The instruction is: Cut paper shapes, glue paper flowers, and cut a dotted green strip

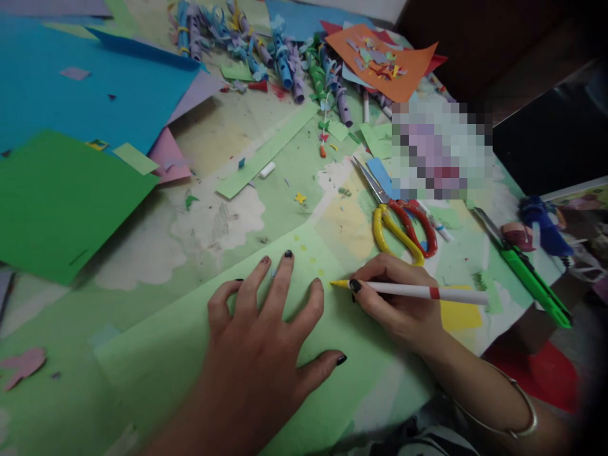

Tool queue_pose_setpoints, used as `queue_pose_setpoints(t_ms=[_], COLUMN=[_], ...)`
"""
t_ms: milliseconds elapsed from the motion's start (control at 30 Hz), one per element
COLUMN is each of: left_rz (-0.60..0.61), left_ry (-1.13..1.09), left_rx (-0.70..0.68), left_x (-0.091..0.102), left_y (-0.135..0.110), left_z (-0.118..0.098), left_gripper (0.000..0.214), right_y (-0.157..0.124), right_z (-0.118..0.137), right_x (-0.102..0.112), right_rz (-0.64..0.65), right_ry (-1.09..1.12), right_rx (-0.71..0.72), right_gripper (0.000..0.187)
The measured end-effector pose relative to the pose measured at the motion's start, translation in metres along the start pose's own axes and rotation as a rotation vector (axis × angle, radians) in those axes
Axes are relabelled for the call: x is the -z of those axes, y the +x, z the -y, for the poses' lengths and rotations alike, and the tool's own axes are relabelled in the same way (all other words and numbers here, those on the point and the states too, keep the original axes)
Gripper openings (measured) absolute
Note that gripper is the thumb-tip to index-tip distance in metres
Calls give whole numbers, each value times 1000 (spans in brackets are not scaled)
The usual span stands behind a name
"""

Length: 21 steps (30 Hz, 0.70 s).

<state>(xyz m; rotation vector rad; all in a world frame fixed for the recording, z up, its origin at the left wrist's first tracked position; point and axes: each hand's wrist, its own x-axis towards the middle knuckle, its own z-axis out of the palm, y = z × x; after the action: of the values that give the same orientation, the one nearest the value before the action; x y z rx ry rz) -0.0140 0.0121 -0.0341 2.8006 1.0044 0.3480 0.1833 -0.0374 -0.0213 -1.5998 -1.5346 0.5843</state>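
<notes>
A sheet of light green paper (166, 354) lies in front of me on the table. My left hand (259, 335) rests flat on it with the fingers spread. In my right hand (403, 304) is a white felt-tip pen (403, 291) with a yellow tip and a red band, pinched between thumb and fingers. Its tip points left, at or just above the paper; contact is hard to tell. Several small yellow dots (304, 247) mark the sheet past my left fingertips. Beyond my right hand lie scissors (384, 206) with one yellow and one red handle, blades parted.
Blue paper (95, 95) and dark green paper (71, 202) cover the left side. Several curled paper tubes (282, 63) lie at the back, near an orange sheet (346, 44) bearing scraps. A green box cutter (534, 285), blade out, lies by the right table edge.
</notes>
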Motion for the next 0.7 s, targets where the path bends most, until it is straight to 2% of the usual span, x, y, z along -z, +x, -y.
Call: queue_pose_setpoints(t_ms=[300, 700], left_rz=[3, 12], left_ry=[-6, -14], left_rx=[-5, -5], left_x=[0, 1], left_y=[1, 1], left_z=[0, 0], left_gripper=[56, 55], right_y=[0, 1], right_z=[-1, -1], right_x=[1, 0], right_rz=[43, 16], right_ry=[3, 45], right_rx=[32, -26], right_gripper=[11, 12])
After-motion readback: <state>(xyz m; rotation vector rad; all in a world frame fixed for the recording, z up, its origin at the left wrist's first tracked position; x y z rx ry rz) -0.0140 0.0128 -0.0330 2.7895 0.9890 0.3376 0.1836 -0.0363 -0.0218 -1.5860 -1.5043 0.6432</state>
